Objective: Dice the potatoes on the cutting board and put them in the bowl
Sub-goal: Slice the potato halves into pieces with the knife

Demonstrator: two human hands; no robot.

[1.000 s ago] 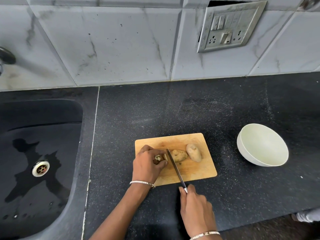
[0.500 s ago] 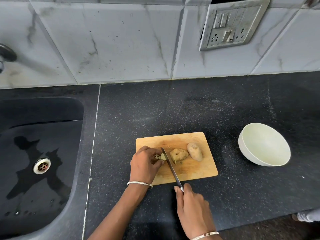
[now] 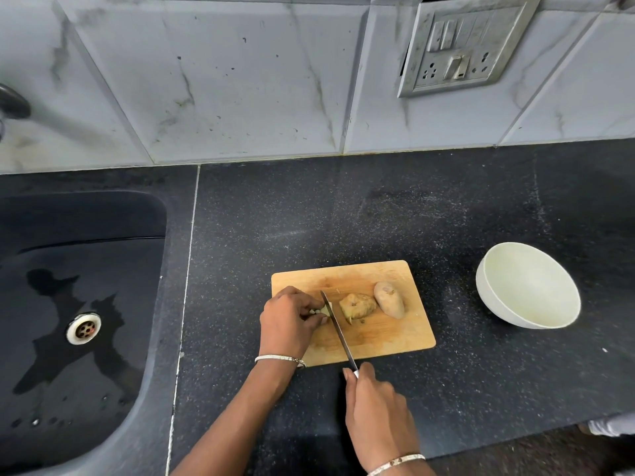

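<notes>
A wooden cutting board [image 3: 388, 338] lies on the black counter. On it my left hand [image 3: 288, 321] pinches a small pale piece of potato [image 3: 324, 310] with curled fingers. My right hand [image 3: 378, 410] grips the handle of a knife [image 3: 338, 333], whose blade runs across the board and touches the right side of that piece. A cut potato chunk [image 3: 357, 306] lies just right of the blade. A whole potato [image 3: 390, 299] rests beside it. A white bowl [image 3: 529, 290] stands empty to the right of the board.
A black sink [image 3: 79, 304] with a metal drain and water patches lies at the left. A tiled wall with a switch and socket plate [image 3: 457, 49] rises behind the counter. The counter's front edge runs near the bottom right.
The knife blade has shifted left along the potato piece toward my left hand, away from the cut chunk. My left hand's fingers have drawn back a little over the small piece.
</notes>
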